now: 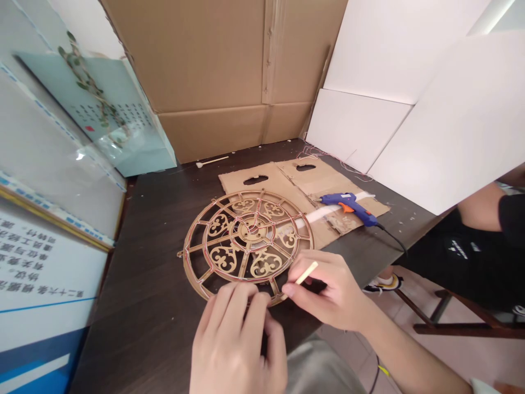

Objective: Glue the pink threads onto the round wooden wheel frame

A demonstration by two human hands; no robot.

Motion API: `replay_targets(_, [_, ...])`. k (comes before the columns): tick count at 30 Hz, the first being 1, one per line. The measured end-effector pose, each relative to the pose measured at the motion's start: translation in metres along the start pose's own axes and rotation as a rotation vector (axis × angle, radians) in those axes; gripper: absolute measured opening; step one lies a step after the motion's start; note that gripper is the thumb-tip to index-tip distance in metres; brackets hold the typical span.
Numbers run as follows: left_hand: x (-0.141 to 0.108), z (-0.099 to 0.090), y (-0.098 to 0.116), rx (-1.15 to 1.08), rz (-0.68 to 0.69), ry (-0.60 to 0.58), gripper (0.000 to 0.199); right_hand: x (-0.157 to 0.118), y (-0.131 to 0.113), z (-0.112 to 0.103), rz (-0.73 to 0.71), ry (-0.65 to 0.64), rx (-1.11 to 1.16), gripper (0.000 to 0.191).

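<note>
A round openwork wooden disc (245, 261), with fleur-like scrolls between its spokes and thin red and white wire along its rings, lies on the dark table and partly over a cardboard sheet. My right hand (324, 287) pinches a short pale wooden stick (307, 272) at the disc's near right rim; the stick's lower end reaches down towards that rim. At the near edge, my left hand (240, 342) is closed, fingers bent over the rim. Its fingertips are hidden, and whatever they may hold does not show.
A blue glue gun (348, 207) rests on the flattened cardboard (279, 178), its cord running off right. Farther back lies a small stick (213, 161) with a pale blob. Tall cardboard (213, 60) and white panels (361, 126) border the table. Another person (463, 246) sits at right.
</note>
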State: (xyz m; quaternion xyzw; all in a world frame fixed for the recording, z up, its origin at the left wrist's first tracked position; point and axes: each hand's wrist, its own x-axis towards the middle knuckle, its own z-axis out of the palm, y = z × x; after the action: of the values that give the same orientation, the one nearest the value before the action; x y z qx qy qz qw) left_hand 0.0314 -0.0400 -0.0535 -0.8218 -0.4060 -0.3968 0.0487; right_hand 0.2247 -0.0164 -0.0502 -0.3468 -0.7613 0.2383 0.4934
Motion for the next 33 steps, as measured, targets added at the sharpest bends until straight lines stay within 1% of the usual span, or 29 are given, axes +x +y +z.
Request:
replay_targets(5, [0.0013,0.0008,-0.0007,-0.005,-0.002,-0.045,0.019,-0.0007,0.0011,0.0008,-0.011,-0.012,-0.032,0.016])
replay_targets(11, [-0.0025,0.0025,-0.0009,0.018,-0.008,-0.04,0.019,-0.0016,0.0021,0.0019,-0.019,-0.031,-0.05,0.015])
replay_targets(17, [-0.0036,0.0025,-0.0021,0.036,0.025,-0.07,0.02,0.0,0.0013,0.0021,-0.027,-0.044,-0.061,0.015])
replay_targets(21, [-0.0029,0.0038,-0.0023,0.03,0.019,-0.082,0.02,0.0007,0.0006,0.002,-0.023,-0.042,-0.04,0.017])
replay_targets(25, [-0.001,0.0036,0.0024,0.015,0.002,-0.075,0.017,-0.0033,0.0001,-0.0011,0.01,-0.009,-0.007,0.016])
replay_targets(29, [0.0015,0.0018,0.0073,-0.027,-0.015,-0.071,0.006,-0.0063,0.0006,-0.0052,0.073,0.012,0.028,0.015])
replay_targets(33, [0.0006,0.0002,0.0039,-0.049,0.014,-0.05,0.007,-0.0054,0.001,-0.0059,0.077,0.004,0.088,0.015])
